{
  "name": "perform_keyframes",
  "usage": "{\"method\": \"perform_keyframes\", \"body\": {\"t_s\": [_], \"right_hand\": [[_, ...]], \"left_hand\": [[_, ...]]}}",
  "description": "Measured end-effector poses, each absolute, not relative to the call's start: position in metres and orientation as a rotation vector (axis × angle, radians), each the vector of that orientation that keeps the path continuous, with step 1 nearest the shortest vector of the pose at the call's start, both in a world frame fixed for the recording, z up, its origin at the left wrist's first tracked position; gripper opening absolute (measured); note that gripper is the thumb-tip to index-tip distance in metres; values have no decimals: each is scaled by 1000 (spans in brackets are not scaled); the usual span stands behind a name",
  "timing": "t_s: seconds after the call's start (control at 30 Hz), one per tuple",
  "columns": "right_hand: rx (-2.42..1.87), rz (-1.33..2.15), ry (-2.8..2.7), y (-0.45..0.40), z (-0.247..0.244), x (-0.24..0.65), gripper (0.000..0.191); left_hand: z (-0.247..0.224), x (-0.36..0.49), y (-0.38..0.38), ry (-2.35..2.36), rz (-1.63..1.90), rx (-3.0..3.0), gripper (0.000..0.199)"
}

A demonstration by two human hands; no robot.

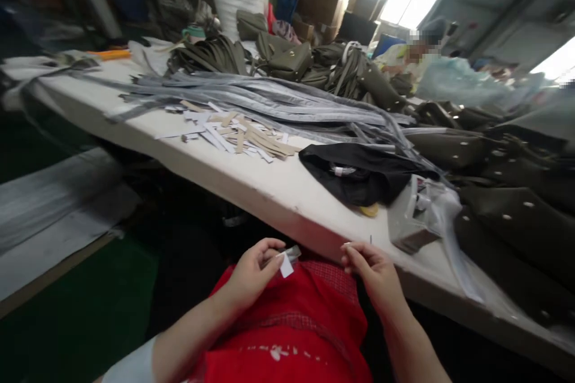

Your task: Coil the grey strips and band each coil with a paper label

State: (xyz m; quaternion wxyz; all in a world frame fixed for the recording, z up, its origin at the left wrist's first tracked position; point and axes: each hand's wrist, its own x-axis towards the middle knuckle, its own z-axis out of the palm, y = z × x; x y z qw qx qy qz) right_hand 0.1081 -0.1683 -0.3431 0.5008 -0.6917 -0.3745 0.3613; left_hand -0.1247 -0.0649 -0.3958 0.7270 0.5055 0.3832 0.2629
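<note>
My left hand (256,269) is closed over my lap, pinching a small white paper slip (286,266) together with a greyish, shiny strip (291,252). To its right, apart from it and close to the table edge, my right hand (372,269) has thumb and forefinger pressed together. A tiny pale tip shows at those fingertips, too small to name. Beneath both hands lies a red apron (287,323) with a checked band.
On the white table (265,191) lie loose white and tan paper strips (242,131), long plastic-wrapped straps (278,96), a black cloth (359,173) and a grey box (413,215). Dark olive bags (507,209) crowd the right side. Another person (413,60) is beyond the table.
</note>
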Motion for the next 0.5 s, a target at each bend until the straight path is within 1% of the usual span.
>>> {"method": "perform_keyframes", "body": {"t_s": [0.1, 0.2, 0.37, 0.5], "right_hand": [[-1558, 1171, -1079, -146, -347, 63, 31], [-1463, 1350, -1163, -133, -352, 34, 34], [-1475, 1442, -1071, -122, -362, 19, 43], [-1508, 1455, -1044, -117, -371, 19, 47]], "left_hand": [[-390, -128, -65, 915, 684, 1239, 34], [-384, -134, -66, 977, 778, 1325, 25], [-380, -142, -68, 1044, 848, 1423, 22], [-380, -143, -71, 1049, 861, 1485, 22]]}}
